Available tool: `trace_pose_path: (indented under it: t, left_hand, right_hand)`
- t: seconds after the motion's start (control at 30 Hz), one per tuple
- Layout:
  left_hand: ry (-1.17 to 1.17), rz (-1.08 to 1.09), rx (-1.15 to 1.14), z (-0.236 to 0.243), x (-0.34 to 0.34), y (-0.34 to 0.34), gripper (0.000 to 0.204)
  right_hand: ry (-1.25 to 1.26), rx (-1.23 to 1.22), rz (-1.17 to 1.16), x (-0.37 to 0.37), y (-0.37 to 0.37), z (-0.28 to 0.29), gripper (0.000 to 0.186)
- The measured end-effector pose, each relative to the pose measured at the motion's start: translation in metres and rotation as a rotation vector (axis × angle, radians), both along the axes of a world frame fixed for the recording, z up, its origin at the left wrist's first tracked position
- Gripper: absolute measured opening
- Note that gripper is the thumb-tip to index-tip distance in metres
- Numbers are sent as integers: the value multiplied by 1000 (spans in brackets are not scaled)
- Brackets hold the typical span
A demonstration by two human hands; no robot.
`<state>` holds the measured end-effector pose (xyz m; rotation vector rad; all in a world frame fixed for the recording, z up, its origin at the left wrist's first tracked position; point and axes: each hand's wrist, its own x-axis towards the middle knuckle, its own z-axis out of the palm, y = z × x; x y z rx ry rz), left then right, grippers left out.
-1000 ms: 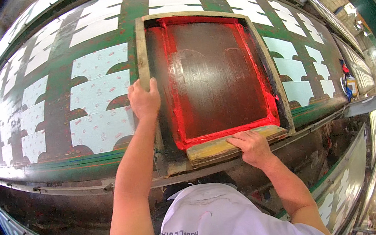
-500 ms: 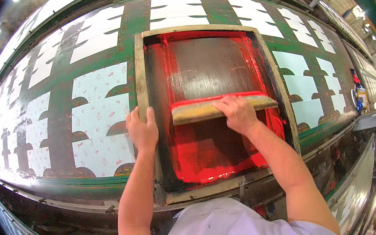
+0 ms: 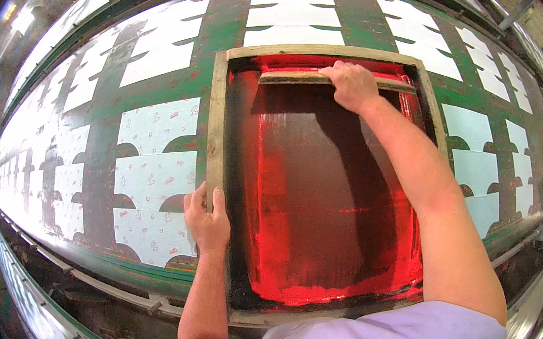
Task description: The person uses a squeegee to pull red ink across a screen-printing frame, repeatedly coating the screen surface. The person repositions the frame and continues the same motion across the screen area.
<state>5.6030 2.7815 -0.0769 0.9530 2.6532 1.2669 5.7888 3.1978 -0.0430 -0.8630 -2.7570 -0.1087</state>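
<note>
A wooden-framed printing screen (image 3: 219,121) lies on a long green table in front of me. Red ink (image 3: 280,236) coats much of its dark mesh (image 3: 327,183), thickest along the sides and the near end. My right hand (image 3: 353,86) is closed around a wooden squeegee (image 3: 294,79) that lies crosswise near the screen's far end. Its blade is hidden beneath the wood. On the left side of the frame, my left hand (image 3: 208,221) grips the wooden rail, thumb and fingers bent over it.
Light blue cut fabric pieces with small red prints (image 3: 160,203) lie left of the screen. Plain pale blue pieces (image 3: 474,165) lie to its right. White pieces (image 3: 293,14) run along the far side. A metal rail (image 3: 131,298) follows the table's near edge.
My right hand has pushed the squeegee from the middle of the screen to its far end. My left hand stays on the left rail. The whole view has shifted slightly.
</note>
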Motion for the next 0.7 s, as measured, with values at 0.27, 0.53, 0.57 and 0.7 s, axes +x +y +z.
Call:
trace_pose_path:
  t: [0.27,0.53,0.57,0.7]
  left_hand:
    - [16,16,-41,-2,0,-1,33]
    - [-8,19,-6,0,0,2,30]
    - [9,9,-6,0,0,3,30]
    - [23,4,12,-1,2,1,31]
  right_hand:
    - [43,-4,-29,-9,44,13,50]
    - [-53,-72,-39,-8,66,13,41]
    - [-97,-100,-59,-10,68,18,40]
    - [-224,-219,-55,-6,57,36,33]
